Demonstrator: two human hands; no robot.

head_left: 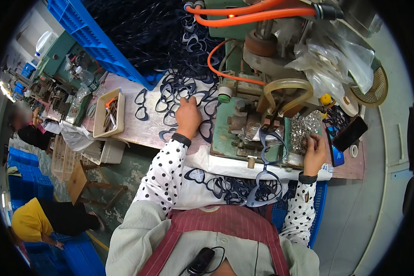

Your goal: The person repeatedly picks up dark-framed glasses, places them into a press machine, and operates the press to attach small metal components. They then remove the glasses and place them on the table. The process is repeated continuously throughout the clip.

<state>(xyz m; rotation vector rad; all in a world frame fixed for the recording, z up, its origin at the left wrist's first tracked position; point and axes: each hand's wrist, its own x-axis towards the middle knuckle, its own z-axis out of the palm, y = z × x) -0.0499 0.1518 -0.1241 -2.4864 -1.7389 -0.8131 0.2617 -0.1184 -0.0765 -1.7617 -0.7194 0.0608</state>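
Note:
My left hand [188,118] reaches onto the table at a spread of dark eyeglass frames [168,102], its fingers curled down and closed on one of them. By the heap of small shiny metal parts [303,129], my right hand [314,155] has thumb and fingertips pinched together; whatever is between them is too small to make out. Between my hands stands a green bench machine [225,124]. One dark blue eyeglass frame [266,174] hangs from its clamp area, one rim above the other, touched by neither hand. More frames [230,188] lie on white cloth before my apron.
A blue crate [101,50] leans at the back beside a big dark pile. Left are a tool tray [109,112] and a wooden stool [89,184]. Orange hoses [257,11] cross above the machine. A phone [349,133] stands at right. Other people are at left.

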